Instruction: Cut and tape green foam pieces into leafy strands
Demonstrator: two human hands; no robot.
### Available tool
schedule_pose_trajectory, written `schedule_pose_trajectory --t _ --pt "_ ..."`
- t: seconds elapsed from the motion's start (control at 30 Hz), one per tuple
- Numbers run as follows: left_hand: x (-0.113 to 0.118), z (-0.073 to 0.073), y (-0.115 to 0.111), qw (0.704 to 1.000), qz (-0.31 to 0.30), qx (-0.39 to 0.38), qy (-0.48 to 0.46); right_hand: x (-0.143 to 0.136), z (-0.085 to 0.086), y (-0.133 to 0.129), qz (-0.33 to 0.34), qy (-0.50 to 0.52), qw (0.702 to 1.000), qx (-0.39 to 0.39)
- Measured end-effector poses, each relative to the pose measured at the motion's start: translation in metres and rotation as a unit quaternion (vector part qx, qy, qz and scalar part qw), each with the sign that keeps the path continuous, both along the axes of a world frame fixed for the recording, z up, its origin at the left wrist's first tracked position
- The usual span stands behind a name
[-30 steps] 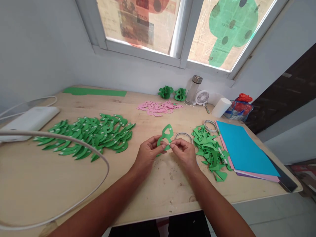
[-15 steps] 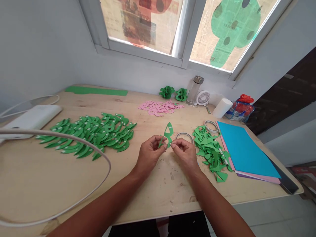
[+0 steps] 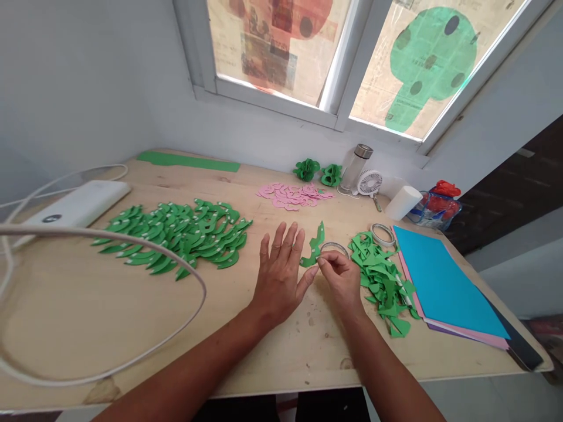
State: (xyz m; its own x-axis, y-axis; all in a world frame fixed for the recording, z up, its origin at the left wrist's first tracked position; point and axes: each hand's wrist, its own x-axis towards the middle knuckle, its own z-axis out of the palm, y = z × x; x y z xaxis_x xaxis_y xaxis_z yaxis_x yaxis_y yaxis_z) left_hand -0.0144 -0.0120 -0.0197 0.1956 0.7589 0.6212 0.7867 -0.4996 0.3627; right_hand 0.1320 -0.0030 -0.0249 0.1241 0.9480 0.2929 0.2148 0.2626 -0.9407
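A curved green paper piece (image 3: 314, 246) with small white patches lies at the middle of the wooden table. Beside it, my left hand (image 3: 280, 281) is spread with the fingers apart, its thumb tip close to my right fingertips. My right hand (image 3: 339, 280) is closed in a pinch at the lower end of the green piece; whatever is between the fingertips is too small to make out. Behind my right hand lies a tape roll (image 3: 335, 246). Many similar green pieces (image 3: 176, 234) are spread to the left.
Green scraps (image 3: 382, 281) and another tape roll (image 3: 382, 234) lie right, beside blue sheets (image 3: 444, 281). Pink cutouts (image 3: 292, 196), green paper balls (image 3: 307, 169), a bottle (image 3: 355, 169) and a fan (image 3: 370, 183) stand behind. A cable (image 3: 206, 293) loops at left near a white device (image 3: 83, 202).
My left hand has let go of the green paper and spread its fingers. The paper is turned and lower, nearer the table. The whole view has shifted slightly.
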Motion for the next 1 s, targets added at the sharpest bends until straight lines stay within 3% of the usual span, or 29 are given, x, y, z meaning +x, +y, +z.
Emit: schedule_pose_trajectory --t 0.2,0.67,0.87,1.0 --pt "0.002 -0.001 -0.001 0.998 0.041 0.017 0.049 -0.002 0.003 0.0 -0.027 0.009 1.0 -0.011" --pt "0.0 -0.001 0.0 0.999 0.032 0.006 0.025 -0.001 -0.001 0.001 -0.019 0.005 1.0 -0.007" --pt "-0.006 0.004 0.004 0.983 -0.033 -0.086 -0.161 -0.001 -0.002 0.002 -0.013 -0.004 1.0 0.0" --pt "-0.006 0.01 0.005 0.911 -0.06 -0.218 -0.346 -0.001 0.001 0.0 -0.009 -0.037 0.999 0.014"
